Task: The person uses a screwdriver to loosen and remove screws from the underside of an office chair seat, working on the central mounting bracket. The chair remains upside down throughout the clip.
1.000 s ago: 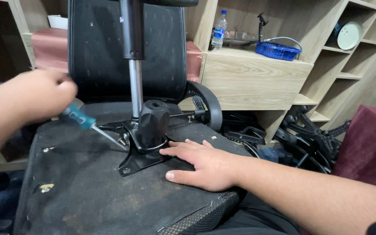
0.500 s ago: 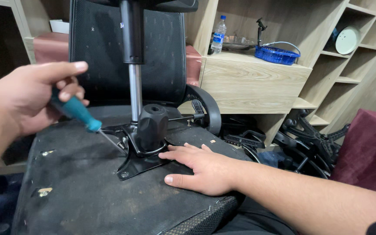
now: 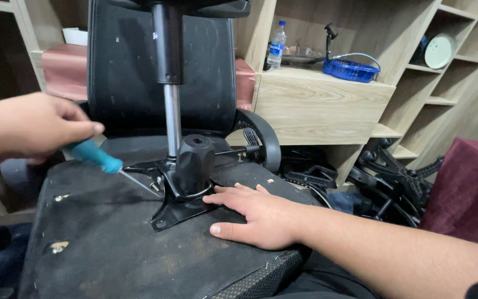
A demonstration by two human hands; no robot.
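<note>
1. Both hands are in play, well apart: the left hand is closed around a screwdriver with a teal handle, while the right hand lies flat, fingers spread, holding nothing.
2. Biggest thing in view is the upturned chair seat — a black, dusty underside that fills the lower left, its near edge running off the bottom of the picture. The right palm presses on it beside the mechanism.
3. Behind it the black mesh backrest rises upright, with one curved armrest showing at its right.
4. Around the room are pale wood shelves, open cubbies up the right wall and one dark red cushion at the right edge.
5. One tangle of black chair parts lies low between the shelves and the cushion — little free floor on that side.
6. One gas cylinder, black above and chrome below, stands straight up from the seat's middle.
7. At its foot sits one black mounting plate, touching the seat, with a chunky black knob on it just past the right fingertips.
8. The screwdriver's tip meets the plate's left side at a slant.
9. One blue basket and one water bottle stand on the shelf top.
</note>
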